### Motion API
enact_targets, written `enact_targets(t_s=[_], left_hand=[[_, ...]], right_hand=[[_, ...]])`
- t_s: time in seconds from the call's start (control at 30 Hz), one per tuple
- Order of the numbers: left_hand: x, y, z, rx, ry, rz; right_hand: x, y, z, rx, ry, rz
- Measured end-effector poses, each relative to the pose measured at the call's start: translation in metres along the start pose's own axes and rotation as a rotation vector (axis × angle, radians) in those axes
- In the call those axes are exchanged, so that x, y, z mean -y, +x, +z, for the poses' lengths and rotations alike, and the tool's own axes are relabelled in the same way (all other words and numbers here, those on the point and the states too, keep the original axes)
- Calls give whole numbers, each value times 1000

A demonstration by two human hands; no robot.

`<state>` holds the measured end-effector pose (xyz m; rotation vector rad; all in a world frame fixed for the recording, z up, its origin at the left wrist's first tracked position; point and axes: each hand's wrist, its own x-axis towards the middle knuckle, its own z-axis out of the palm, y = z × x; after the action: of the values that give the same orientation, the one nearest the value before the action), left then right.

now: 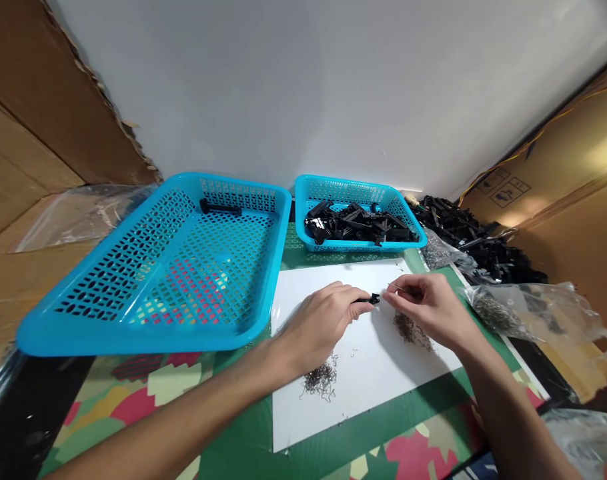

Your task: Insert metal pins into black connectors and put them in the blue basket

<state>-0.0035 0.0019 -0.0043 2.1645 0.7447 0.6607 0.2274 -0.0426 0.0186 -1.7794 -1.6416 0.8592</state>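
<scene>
Black plastic piece [375, 299]: it was held over the white sheet [378, 387], its forked end jutting out from the left hand [328, 317].
Lie of the piece: the long axis ran roughly sideways from the left fingers towards the right hand [428, 303], with the fork facing the right fingertips. Those were just beside it; from where I stood I couldn't tell whether they touched.
Nearer hand: the left, since it had the piece in its grip; much of the body was hidden behind those fingers.
Left fingers: pinched together, thumb against forefinger, with the piece between them.
Right fingers: drawn nearly closed on what looked like a thin metal piece [395, 287]; wire or tool, I couldn't say.
Wire heaps: one tangle of small wire bits [319, 379] lay by the left forearm, and another pile [411, 331] sat beneath the right hand.
Blue baskets: the larger basket [148, 345] stood to the left with a single black part [221, 209] in it; the smaller basket [353, 180], beyond the hands, held a jumble of black parts [358, 223].
Worktop [243, 433]: green, with a colourful pattern.
Markings: boxed symbols [509, 191] were printed on the cardboard [573, 160] at the right; I could make out neither words nor a brand.
</scene>
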Motion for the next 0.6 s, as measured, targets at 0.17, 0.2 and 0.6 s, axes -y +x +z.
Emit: enact_targets(t_s=[0.17,0.2,0.6], left_hand=[[1,1,1,26,-2,7],[1,1,0,36,-4,8],[-1,3,0,46,-17,21]], right_hand=[[-2,4,9,-7,-9,45],[-2,4,10,-10,-3,50],[6,3,11,-69,-60,-12]])
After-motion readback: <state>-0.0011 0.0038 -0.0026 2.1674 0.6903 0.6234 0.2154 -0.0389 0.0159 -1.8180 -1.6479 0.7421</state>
